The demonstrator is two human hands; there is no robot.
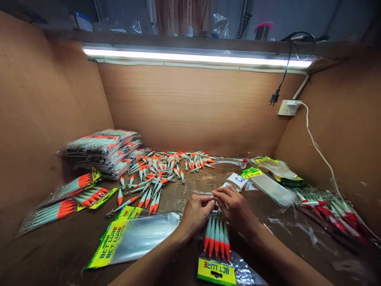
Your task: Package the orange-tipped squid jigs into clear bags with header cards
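Note:
My left hand and my right hand meet at the middle of the bench, fingers pinched together on the far end of a clear packet of lures. The packet lies flat between my forearms. It holds several white lures with orange-red tips, and its yellow BCT LURE header card points toward me. Both hands are closed on the packet's edge. What the fingertips pinch beyond the plastic I cannot make out.
Empty yellow-headed bags lie left of my hands. Loose lures are scattered at the back, filled packets stacked far left, others beside them. More bags and red-tipped lures lie right. Wooden walls enclose the bench.

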